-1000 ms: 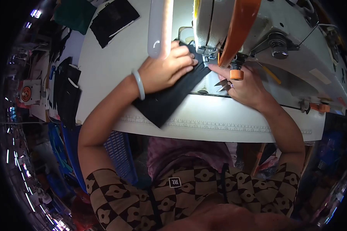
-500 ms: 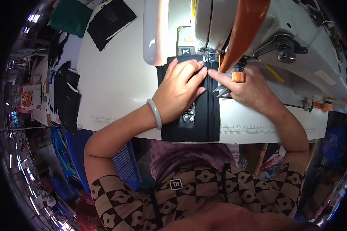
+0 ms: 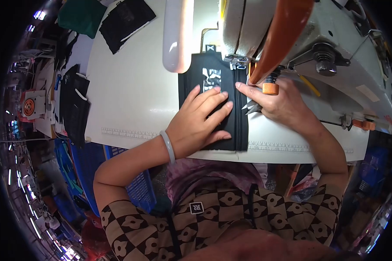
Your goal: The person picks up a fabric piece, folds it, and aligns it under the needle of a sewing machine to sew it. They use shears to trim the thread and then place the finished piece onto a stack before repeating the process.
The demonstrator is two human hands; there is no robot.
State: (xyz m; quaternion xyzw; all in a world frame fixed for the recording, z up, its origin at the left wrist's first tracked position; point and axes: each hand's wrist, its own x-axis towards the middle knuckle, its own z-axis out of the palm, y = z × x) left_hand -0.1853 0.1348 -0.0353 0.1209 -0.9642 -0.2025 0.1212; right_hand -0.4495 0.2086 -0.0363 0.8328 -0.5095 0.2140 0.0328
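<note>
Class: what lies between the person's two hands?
In the head view, a strip of black fabric panel with a lengthwise ridge separates left hand from right hand holding snips.

My single view rides on the head, looking steeply down past the chest onto the white surface, close in and fisheye-curved; left hand and right hand sit mid-frame.

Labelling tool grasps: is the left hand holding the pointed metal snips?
No: the left hand lies flat on the black fabric panel, while the pointed metal snips sit in the right hand.
</note>
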